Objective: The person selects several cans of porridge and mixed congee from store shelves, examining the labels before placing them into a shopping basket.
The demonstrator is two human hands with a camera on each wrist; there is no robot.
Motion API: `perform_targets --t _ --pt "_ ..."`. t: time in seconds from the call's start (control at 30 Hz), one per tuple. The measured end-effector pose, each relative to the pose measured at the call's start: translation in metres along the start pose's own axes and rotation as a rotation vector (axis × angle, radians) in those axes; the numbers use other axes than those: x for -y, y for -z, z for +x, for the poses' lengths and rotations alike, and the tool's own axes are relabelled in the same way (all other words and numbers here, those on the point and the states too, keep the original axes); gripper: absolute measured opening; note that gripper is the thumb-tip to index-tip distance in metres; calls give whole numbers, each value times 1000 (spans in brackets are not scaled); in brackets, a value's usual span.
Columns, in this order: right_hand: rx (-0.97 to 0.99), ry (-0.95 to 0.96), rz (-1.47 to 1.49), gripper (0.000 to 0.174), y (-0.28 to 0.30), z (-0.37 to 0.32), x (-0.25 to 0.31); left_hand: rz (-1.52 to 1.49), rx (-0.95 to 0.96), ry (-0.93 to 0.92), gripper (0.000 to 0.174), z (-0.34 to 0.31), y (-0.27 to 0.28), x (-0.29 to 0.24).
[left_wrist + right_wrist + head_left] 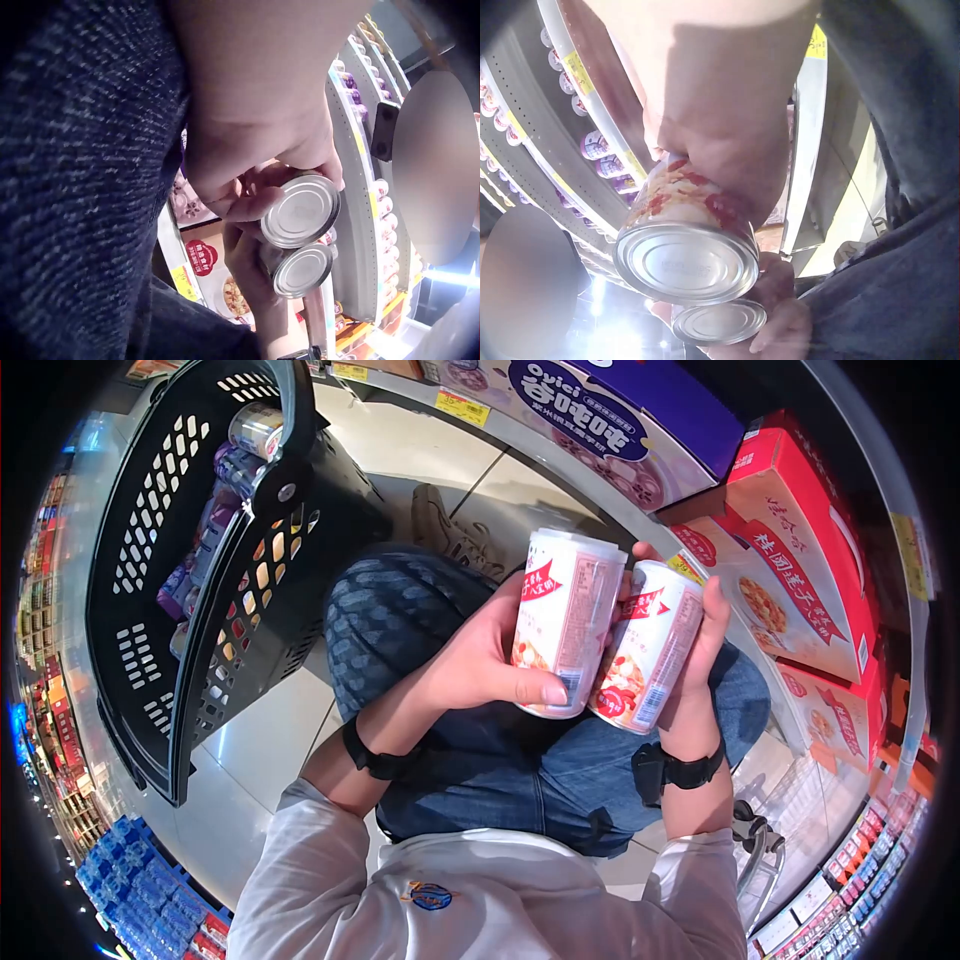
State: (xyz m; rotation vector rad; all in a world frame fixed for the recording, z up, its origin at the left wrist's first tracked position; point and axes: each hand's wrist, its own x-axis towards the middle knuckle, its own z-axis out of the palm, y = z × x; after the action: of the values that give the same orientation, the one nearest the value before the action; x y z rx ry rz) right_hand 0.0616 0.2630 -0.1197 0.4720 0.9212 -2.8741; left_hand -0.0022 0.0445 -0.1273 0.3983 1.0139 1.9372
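Note:
Two white cans with red labels are held side by side above the lap, tilted. My left hand (468,668) grips the left can (567,622), its thumb lying across the lower front. Round the right can (648,645), my right hand (700,660) has its fingers and thumb curled. In the left wrist view, the metal bases of the left can (301,211) and the right can (303,271) face the camera. The right wrist view shows the right can (686,259) in front and the left can (720,322) beyond it.
A black shopping basket (184,690) holding cans and purple packages stands at the left. Red boxes (795,570) and a purple box (640,410) are on the shelf at the right. A shoe (455,535) shows beyond the crossed legs.

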Motion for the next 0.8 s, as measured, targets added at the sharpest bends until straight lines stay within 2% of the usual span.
perform_targets --t 0.07,0.17,0.37,0.8 --pt "-21 -40 7 79 -1 0 -1 -1 14 47 106 0 -2 -6" --pt "-21 -29 -5 80 0 0 0 -28 -9 66 99 0 -3 -8" --pt "10 -17 -11 80 2 0 0 15 6 71 96 -1 -1 -6" --pt "76 -17 -2 74 5 1 -1 -32 -11 86 102 -3 2 -1"
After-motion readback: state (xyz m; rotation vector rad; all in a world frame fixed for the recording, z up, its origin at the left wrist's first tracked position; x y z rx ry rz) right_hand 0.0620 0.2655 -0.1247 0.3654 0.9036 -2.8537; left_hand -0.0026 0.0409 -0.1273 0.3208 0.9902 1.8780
